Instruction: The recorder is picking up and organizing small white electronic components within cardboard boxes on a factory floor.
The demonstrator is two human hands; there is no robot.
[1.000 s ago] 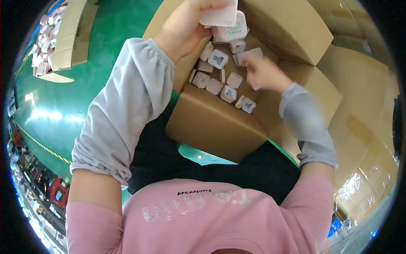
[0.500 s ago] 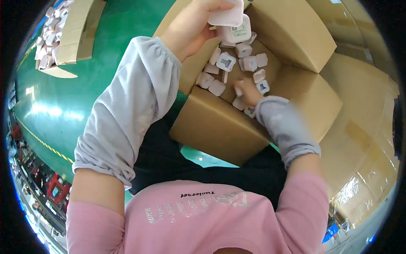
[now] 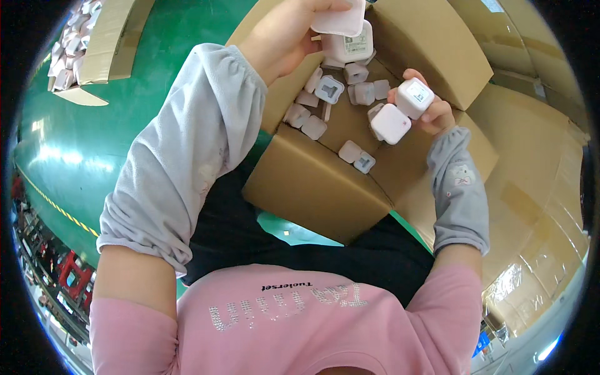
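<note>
At the top, my left hand (image 3: 287,37) is closed around a white plastic piece with two rounded-square parts (image 3: 340,24); a printed label shows on the lower part. My right hand (image 3: 439,112) grips a smaller white two-part case (image 3: 392,124) above the right side of an open cardboard box (image 3: 312,187). One half carries a small label and the other a tiny reddish mark. Below, several similar small white and pale pink cases (image 3: 329,89) lie scattered in the box, some with a dark recess showing. One opened pair (image 3: 350,152) rests near the box's front inner wall.
Another carton (image 3: 115,47), filled with similar pale pieces, stands on the green floor (image 3: 181,31) at upper left. Large cardboard with clear tape (image 3: 531,181) flanks the right side. A red stool-like object (image 3: 74,275) sits among clutter at far left.
My right hand has risen from the bottom of the box up and to the right, now with a small white case in it. My left hand keeps its hold nearly in place.
</note>
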